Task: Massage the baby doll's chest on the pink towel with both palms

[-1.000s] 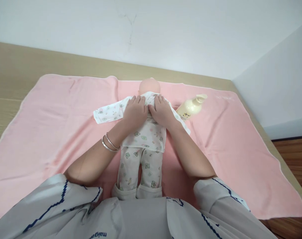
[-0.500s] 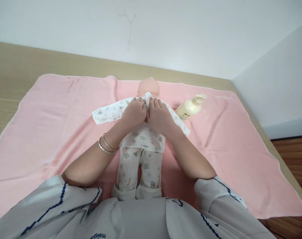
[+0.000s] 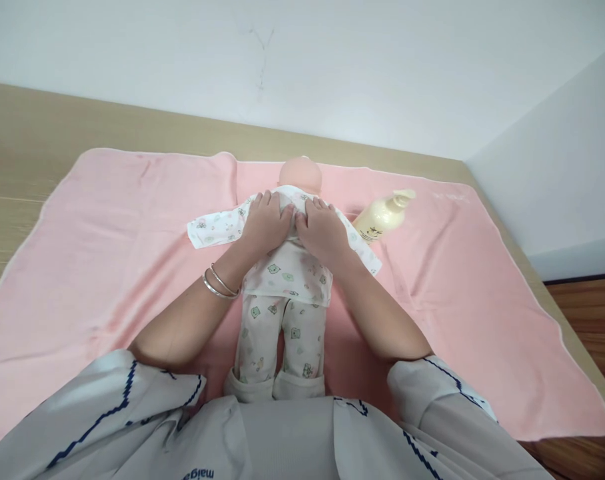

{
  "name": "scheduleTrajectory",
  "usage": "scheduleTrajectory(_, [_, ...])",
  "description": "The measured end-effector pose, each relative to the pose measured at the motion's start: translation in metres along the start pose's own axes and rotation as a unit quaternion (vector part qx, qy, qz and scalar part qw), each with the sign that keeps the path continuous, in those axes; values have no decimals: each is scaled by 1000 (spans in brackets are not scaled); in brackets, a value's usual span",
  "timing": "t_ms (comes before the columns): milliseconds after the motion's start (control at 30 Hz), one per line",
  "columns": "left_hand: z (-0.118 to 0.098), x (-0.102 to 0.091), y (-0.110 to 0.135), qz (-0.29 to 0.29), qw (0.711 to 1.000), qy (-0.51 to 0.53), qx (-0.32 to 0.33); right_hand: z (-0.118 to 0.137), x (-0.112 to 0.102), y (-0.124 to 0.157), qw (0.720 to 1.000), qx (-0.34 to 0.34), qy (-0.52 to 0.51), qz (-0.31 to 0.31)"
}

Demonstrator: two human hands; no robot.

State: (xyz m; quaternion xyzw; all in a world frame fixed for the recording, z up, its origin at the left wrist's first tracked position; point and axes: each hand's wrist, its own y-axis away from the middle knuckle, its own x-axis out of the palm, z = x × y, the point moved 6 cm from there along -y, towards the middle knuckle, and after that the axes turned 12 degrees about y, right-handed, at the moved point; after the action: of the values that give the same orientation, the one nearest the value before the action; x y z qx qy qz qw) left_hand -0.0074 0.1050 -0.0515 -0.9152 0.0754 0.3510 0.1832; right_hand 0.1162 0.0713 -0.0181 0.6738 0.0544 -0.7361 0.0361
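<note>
A baby doll (image 3: pixel 300 175) lies with its head away from me, dressed in a white printed top (image 3: pixel 288 277) and matching trousers (image 3: pixel 302 337). The back of its bald head shows; no face is visible. My left hand (image 3: pixel 266 223) lies flat on the upper left of the top, fingers stretched toward the doll's shoulder. On the upper right, my right hand (image 3: pixel 324 230) rests the same way with its fingers extended. Both thumbs point inward, close to each other over the middle of the back. Neither hand grips anything.
A pale yellow pump bottle (image 3: pixel 382 215) lies tilted to the right of the doll, near its sleeve. Beneath everything is a pink blanket (image 3: pixel 462 293) over a wooden table (image 3: pixel 22 127). A white wall (image 3: pixel 372 73) rises behind.
My hands have moved apart from the middle of the doll's back toward its two sides. The fingers now reach outward over the shoulders, uncovering the top's printed centre.
</note>
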Motion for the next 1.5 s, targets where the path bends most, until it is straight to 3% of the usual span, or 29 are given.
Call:
scheduleTrajectory(133, [-11,-2,6,-10,998,-42,-48,-11,7,-10,1000,21,-9,3])
scheduleTrajectory(367, [-52,-7,21,37,997,-64,1,-15,7,-9,999,-22,30,30])
scheduleTrajectory(500, [-40,-7,12,45,998,-35,-26,-5,2,0,996,-39,74,31])
scheduleTrajectory(667, [-11,-4,-5,-3,999,-4,-36,21,-2,22,994,-29,107,5])
scheduleTrajectory(800, [-3,-5,-6,-32,999,17,-36,31,-1,31,996,-42,72,7])
scheduleTrajectory(1000, [-1,-3,-4,-39,998,24,-37,13,10,6,998,-35,-17,44])
scheduleTrajectory(1167, [0,-1,-3,-61,997,17,-42,-4,13,-10,999,35,-36,-7])
scheduleTrajectory(1367, [-6,-5,-3,-35,997,38,-61,-8,10,-10,998,27,-63,-9])
scheduleTrajectory(1500, [-11,-14,-2,-49,991,94,-86,-14,-8,-7,995,14,-78,-62])
